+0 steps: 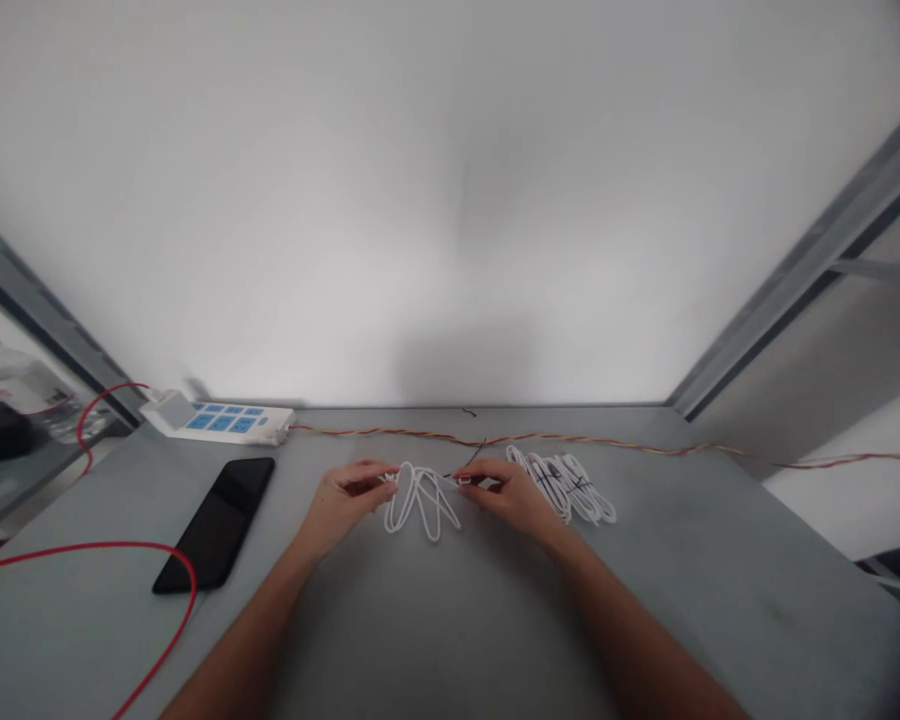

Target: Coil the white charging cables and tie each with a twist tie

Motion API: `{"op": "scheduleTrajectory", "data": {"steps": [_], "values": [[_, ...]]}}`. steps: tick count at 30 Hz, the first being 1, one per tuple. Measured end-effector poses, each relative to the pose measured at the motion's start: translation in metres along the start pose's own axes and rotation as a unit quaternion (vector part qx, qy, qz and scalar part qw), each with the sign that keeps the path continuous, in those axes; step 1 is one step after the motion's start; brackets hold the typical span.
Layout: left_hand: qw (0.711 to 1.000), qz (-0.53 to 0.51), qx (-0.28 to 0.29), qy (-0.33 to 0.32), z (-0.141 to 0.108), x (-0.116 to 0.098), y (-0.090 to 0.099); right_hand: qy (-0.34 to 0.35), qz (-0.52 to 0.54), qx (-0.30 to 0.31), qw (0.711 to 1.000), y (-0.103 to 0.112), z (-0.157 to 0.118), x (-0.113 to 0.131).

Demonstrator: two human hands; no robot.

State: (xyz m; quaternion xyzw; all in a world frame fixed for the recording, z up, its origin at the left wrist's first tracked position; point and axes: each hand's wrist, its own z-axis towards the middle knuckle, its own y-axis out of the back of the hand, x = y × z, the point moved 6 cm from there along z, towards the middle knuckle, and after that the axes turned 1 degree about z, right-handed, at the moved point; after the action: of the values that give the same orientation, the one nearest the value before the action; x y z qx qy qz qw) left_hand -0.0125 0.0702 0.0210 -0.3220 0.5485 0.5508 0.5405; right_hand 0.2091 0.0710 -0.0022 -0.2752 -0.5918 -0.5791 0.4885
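A white cable (435,510) hangs in loose loops between my two hands, just above the grey table (435,640). My left hand (349,500) pinches it on the left, between thumb and fingers. On the other side, my right hand (506,490) is closed on a cable end with a small white connector (463,481). A thin black tie (469,458) sticks up beside my right fingertips; whether I grip it cannot be made out. Right of that hand lie several white cable bundles (570,485), bound with dark ties.
A black phone (217,522) lies to the left, with a red cable (184,560) curving over its edge. Behind it sits a white power strip (232,423) with a plugged-in adapter (171,411). A twisted red-yellow wire (570,437) runs along the back by a white wall (450,200).
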Motion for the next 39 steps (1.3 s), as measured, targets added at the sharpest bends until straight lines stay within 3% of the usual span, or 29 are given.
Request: {"op": "scheduleTrajectory", "data": {"steps": [4,12,15,23,29,39], "values": [[1.000,0.001,-0.009,-0.008,-0.001,-0.004,0.001,-0.008,-0.011,0.004,1.000,-0.001,0.001,-0.001],[0.989,0.007,-0.137,-0.063,-0.003,-0.008,0.022,-0.007,-0.013,-0.001,1.000,-0.001,0.000,-0.004],[0.984,0.024,-0.154,-0.084,-0.003,-0.008,0.025,-0.007,-0.015,-0.004,1.000,-0.001,0.001,-0.005],[0.959,0.198,-0.115,-0.167,-0.004,-0.017,0.014,-0.008,-0.018,0.011,1.000,-0.002,0.001,-0.001],[0.961,0.216,-0.071,-0.156,-0.002,-0.011,0.007,-0.011,-0.015,0.010,1.000,-0.002,0.000,0.003],[0.956,0.237,-0.076,-0.156,-0.003,-0.015,0.006,-0.006,-0.007,0.027,1.000,-0.002,-0.002,0.004]]}}
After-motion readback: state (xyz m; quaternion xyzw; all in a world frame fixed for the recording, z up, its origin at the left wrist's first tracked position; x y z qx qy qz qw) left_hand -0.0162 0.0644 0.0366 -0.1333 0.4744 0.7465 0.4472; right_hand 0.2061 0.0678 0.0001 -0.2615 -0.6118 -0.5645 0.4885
